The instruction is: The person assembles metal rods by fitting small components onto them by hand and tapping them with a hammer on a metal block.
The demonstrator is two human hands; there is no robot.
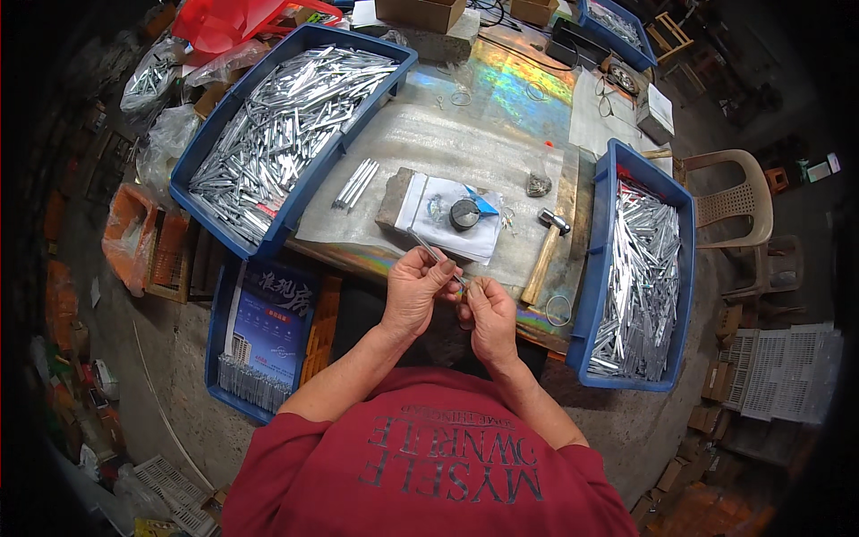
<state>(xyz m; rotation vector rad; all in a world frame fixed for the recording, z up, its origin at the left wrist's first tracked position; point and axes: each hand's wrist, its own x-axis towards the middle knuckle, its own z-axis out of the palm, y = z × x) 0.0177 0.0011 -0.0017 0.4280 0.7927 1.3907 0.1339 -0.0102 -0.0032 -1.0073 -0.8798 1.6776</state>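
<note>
A thin silvery metal rod (422,242) slants up and leftward from my left hand (413,291), which is closed around it. My right hand (491,315) is pinched at the rod's lower end, close beside the left fingers; whether it grips the rod or some tiny piece there is hidden. Just beyond the hands, a block (391,202) carries white papers (483,243) with a dark round lump (464,214) and a blue scrap (484,205) on top. To the right lies a hammer (540,261) with a wooden handle. Several loose rods (356,183) rest at the left.
A blue bin (351,134) heaped with metal rods stands left, another blue bin (582,358) right. Below the table's left edge is a third blue crate (213,367) with a poster and rods. A beige plastic chair (756,192) stands beyond the right bin.
</note>
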